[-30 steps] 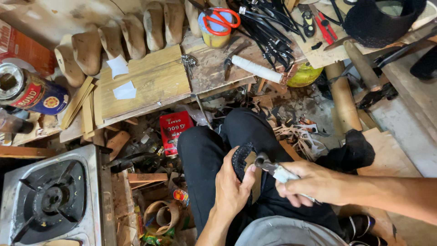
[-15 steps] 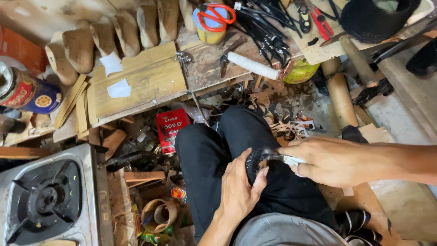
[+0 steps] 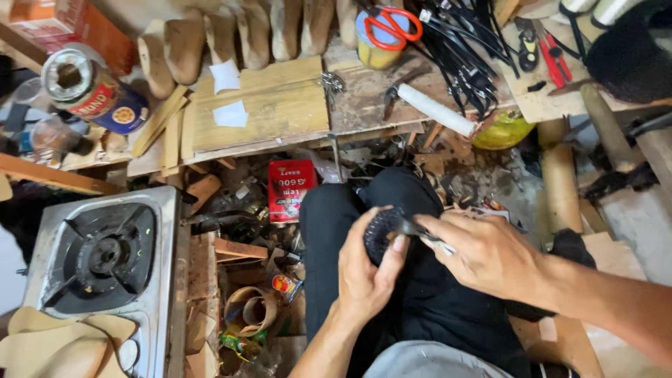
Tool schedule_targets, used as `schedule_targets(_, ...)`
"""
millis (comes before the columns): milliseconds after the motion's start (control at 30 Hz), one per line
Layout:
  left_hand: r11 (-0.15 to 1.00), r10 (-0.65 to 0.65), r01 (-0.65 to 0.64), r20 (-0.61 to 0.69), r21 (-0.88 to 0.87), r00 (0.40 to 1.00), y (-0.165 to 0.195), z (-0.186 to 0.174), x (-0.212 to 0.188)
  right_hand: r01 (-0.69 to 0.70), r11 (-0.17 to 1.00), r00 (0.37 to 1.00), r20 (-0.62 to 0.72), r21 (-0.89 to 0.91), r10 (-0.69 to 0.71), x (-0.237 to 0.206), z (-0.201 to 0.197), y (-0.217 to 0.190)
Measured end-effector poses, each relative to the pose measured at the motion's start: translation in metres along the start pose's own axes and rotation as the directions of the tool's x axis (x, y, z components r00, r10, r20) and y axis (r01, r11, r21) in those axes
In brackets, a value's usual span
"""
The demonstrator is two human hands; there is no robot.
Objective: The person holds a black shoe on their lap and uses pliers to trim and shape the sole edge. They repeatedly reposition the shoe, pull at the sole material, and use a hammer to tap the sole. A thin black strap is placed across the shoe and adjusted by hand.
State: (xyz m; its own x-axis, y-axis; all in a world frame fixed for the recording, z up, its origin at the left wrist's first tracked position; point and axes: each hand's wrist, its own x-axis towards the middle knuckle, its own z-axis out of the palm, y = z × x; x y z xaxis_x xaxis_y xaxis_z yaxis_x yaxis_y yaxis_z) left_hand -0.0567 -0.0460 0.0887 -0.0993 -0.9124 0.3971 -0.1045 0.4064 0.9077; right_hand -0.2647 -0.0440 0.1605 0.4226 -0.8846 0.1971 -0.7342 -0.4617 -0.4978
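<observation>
In the lower centre of the frame, above the lap in black trousers [image 3: 420, 308], the left hand [image 3: 367, 273] is closed around a small round black piece [image 3: 381, 231], thumb pressing on its edge. The right hand [image 3: 490, 255] pinches a thin metal tool [image 3: 420, 231] (its tip touches the piece). A gas stove [image 3: 105, 255] sits at lower left. Orange-handled scissors [image 3: 392, 24] lie on the wooden counter [image 3: 280, 112] at the top.

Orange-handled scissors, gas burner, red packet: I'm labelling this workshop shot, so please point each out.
orange-handled scissors [image 3: 389, 25], head view, on the handle loops.
gas burner [image 3: 105, 255], head view, on the centre of the ring.
red packet [image 3: 290, 189], head view, on its front face.
</observation>
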Motion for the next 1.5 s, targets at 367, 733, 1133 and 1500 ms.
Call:
schedule_targets(367, 0.915, 0.070, -0.127, 0.161, 0.382, 0.985, 0.009, -0.079, 0.035, 0.256, 0.953, 0.959, 0.168, -0.160, -0.229, 0.081, -0.001, 0.003)
schedule_targets(733, 0.862, -0.506, 0.485, 0.306, 0.147, 0.806, 0.046, -0.070, 0.050, 0.183, 0.975, 0.974, -0.111, -0.127, -0.198, 0.031, 0.052, -0.013)
schedule_targets(1133, 0.869, -0.221, 0.063, 0.272, 0.491, 0.937, 0.049, -0.041, 0.015, -0.118, 0.991, 0.860, 0.505, 0.063, 0.070, 0.026, -0.020, -0.021)
schedule_targets(1500, 0.906, -0.375, 0.255, 0.359, 0.339, 0.854, 0.054, -0.071, 0.030, 0.192, 0.973, 0.979, -0.046, -0.128, -0.199, 0.014, 0.053, -0.011)
